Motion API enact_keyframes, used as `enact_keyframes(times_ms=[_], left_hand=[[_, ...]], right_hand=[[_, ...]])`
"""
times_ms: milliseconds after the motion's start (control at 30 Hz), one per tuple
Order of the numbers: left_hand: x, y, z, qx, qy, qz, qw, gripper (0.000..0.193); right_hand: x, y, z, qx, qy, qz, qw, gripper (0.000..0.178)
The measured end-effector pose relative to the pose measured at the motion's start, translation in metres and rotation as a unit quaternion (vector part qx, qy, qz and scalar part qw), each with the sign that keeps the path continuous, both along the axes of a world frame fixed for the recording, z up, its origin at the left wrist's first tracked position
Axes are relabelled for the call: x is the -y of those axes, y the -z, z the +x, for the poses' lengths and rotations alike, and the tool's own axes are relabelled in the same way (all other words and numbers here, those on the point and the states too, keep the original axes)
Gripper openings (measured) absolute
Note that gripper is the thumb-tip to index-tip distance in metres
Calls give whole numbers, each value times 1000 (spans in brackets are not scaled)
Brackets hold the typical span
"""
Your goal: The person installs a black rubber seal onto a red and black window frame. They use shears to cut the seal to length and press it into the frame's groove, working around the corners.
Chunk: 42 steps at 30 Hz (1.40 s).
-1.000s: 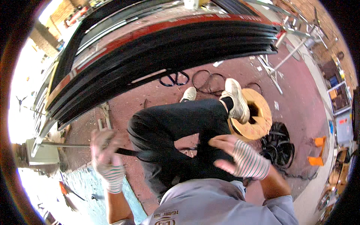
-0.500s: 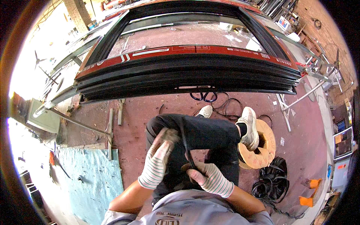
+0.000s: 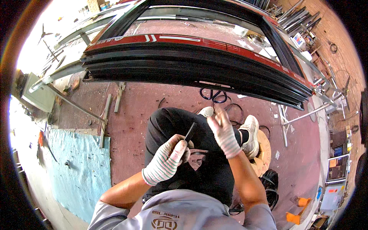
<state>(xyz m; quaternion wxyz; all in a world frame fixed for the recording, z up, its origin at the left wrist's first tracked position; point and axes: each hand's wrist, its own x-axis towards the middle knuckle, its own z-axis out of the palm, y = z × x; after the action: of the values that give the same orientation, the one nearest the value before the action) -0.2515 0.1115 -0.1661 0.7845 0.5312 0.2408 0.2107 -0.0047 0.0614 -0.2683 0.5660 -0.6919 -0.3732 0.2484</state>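
My left hand (image 3: 166, 159), in a white striped glove with dark fingertips, is closed over my lap. From its fingers sticks up the end of a thin black strip (image 3: 190, 132); the rest of the strip is hidden. My right hand (image 3: 224, 134), gloved alike, is raised beyond my knee on the right, below the stacked black frames (image 3: 184, 65). Motion smears its fingers, so whether they hold anything does not show. Red printed tape (image 3: 214, 43) covers the top of the frames.
Scissors with dark looped handles (image 3: 213, 96) are under the frames' near edge. By my right foot are a tan paper-wrapped roll (image 3: 262, 153) and a black coiled bundle (image 3: 270, 188). A light-blue sheet (image 3: 78, 168) covers floor at left. Metal stand legs (image 3: 104, 119) hold up the frames.
The black strip's end now shows in my left hand; before, my right hand held the strip. My right hand has moved forward and away from my lap. The view has shifted slightly.
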Motion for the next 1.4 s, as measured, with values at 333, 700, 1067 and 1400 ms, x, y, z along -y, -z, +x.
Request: enact_keyframes(times_ms=[333,700,1067,1400], left_hand=[[0,-10,-10,-26,-13,82,996,36],[-10,-11,-12,-31,-25,-57,998,25],[-19,-18,-10,-98,88,-44,990,28],[-20,-10,-12,-110,148,-50,982,32]], right_hand=[[-99,19,34,-81,172,96,977,32],[55,-56,-12,-91,-53,-118,987,40],[157,-87,-64,-336,-196,-199,900,43],[160,-108,-57,-230,-340,-303,860,48]])
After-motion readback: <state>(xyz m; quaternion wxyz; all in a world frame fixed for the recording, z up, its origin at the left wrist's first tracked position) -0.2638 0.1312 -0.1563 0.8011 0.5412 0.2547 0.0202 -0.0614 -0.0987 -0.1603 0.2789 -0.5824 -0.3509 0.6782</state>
